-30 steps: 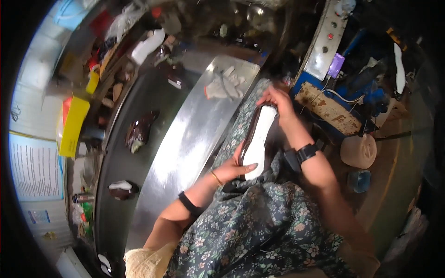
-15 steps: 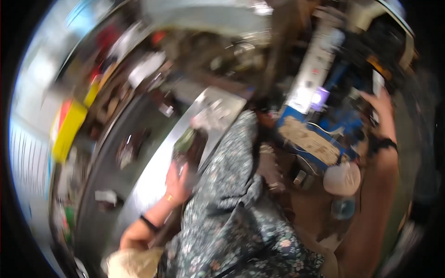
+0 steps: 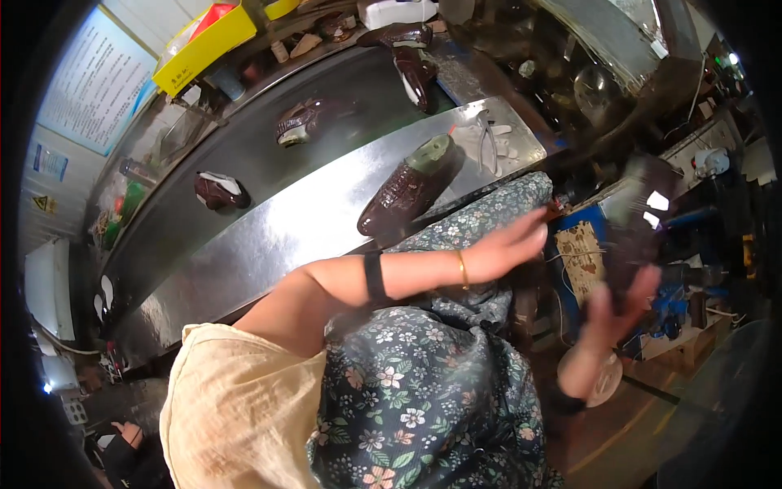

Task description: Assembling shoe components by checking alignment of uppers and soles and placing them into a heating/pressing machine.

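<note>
My left hand (image 3: 509, 249) reaches across my floral apron toward the right, fingers stretched out and holding nothing. My right hand (image 3: 607, 322), smeared by motion, is around the lower end of a dark brown shoe (image 3: 639, 220). That shoe is blurred, stands tilted up from the hand and shows two bright white patches. Another brown textured shoe (image 3: 399, 200), with a green last in its opening, lies on a shiny metal plate (image 3: 301, 216) left of my left hand. A pair of pincers (image 3: 489, 147) rests at the plate's far end, on something pale.
Several brown shoes, one of them nearest at left (image 3: 220, 190), lie on a dark conveyor belt (image 3: 269, 163). A yellow box (image 3: 204, 49) stands beyond it. Blue machinery (image 3: 680, 285) is at right. Another person's hand (image 3: 129, 433) shows at lower left.
My left hand has left the shoe on the metal plate and swung right. My right hand has come in from the far right, now with a brown shoe. The view has turned.
</note>
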Action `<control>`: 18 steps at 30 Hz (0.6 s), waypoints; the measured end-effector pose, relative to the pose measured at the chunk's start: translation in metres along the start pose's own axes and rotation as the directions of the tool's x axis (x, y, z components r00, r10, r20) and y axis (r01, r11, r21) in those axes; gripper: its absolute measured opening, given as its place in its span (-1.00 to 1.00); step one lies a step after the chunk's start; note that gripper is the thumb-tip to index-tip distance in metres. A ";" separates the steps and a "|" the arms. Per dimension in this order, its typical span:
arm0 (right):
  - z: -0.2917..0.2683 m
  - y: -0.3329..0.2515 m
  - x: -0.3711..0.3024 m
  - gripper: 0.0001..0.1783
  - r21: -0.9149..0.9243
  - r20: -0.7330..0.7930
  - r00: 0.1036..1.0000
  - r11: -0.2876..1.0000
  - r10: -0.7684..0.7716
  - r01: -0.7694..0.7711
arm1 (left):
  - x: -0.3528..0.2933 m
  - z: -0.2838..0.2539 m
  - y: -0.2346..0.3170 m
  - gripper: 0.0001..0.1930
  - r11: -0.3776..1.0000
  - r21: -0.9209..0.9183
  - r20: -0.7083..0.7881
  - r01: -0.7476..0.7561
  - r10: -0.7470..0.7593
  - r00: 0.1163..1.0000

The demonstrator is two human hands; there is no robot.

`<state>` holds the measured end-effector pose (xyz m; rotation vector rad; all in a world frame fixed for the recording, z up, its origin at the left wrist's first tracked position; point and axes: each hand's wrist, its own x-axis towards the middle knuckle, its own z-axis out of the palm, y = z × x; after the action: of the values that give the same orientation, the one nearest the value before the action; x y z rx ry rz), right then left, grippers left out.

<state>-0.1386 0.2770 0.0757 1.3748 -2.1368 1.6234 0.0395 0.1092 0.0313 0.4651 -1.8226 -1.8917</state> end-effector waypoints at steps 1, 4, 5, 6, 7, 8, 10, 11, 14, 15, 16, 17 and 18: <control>0.027 -0.022 -0.015 0.01 0.124 0.115 0.992 0.992 -0.043 0.029 | 0.022 0.003 -0.009 -0.43 0.990 0.087 -0.168 -0.110 0.123 0.978; 0.063 -0.064 -0.016 0.10 0.571 0.375 0.927 0.779 0.034 -0.259 | 0.029 -0.043 0.014 -0.41 0.808 -0.582 -0.034 0.097 -0.144 0.989; 0.062 -0.062 -0.008 0.12 0.582 0.375 0.917 0.734 0.139 -0.350 | 0.019 -0.061 0.025 -0.47 0.892 -0.428 -0.079 0.144 -0.196 0.977; 0.057 -0.050 0.000 0.14 0.660 0.465 0.861 0.567 0.208 -0.494 | 0.009 -0.068 0.025 -0.44 0.982 -0.186 -0.087 0.028 -0.044 0.995; 0.053 -0.038 0.007 0.06 0.646 0.638 0.737 0.367 0.222 -0.669 | 0.003 -0.070 0.044 -0.36 0.993 0.110 0.046 0.031 -0.037 0.998; 0.052 -0.030 0.007 -0.02 0.554 0.800 0.574 0.151 0.176 -0.819 | -0.010 -0.068 0.061 -0.27 0.923 0.386 0.153 -0.001 -0.063 0.986; 0.058 -0.038 -0.009 -0.29 0.240 0.913 0.380 0.558 0.149 -0.794 | -0.030 -0.061 0.062 -0.19 0.818 0.575 0.352 -0.012 -0.234 0.906; 0.057 -0.045 -0.023 -0.23 0.150 0.960 0.273 0.715 0.059 -0.683 | -0.040 -0.065 0.058 -0.18 0.806 0.585 0.449 -0.092 -0.227 0.864; 0.043 -0.031 -0.058 -0.26 0.298 0.861 0.370 0.243 0.348 -0.923 | -0.033 -0.092 0.049 -0.20 0.851 0.454 0.375 -0.263 0.085 0.923; 0.043 -0.035 -0.050 -0.26 0.379 0.821 0.400 0.134 0.407 -0.916 | -0.030 -0.109 0.046 -0.30 0.759 0.626 0.116 -0.179 0.137 0.984; 0.047 -0.040 -0.042 -0.26 0.462 0.779 0.419 0.025 0.466 -0.887 | -0.023 -0.128 0.041 -0.39 0.737 0.675 -0.134 -0.037 0.172 0.976; 0.058 -0.037 -0.032 -0.26 0.550 0.744 0.494 0.008 0.450 -0.835 | -0.021 -0.142 0.035 -0.44 0.727 0.675 -0.335 0.123 0.154 0.929; 0.068 -0.019 -0.020 -0.23 0.597 0.717 0.553 0.035 0.425 -0.801 | -0.022 -0.157 0.010 -0.43 0.559 0.784 -0.466 0.271 0.241 0.851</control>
<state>-0.0857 0.2327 0.0493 0.7050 -2.1732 3.6800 0.1444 -0.0096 0.0302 1.1888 -2.1740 -0.5935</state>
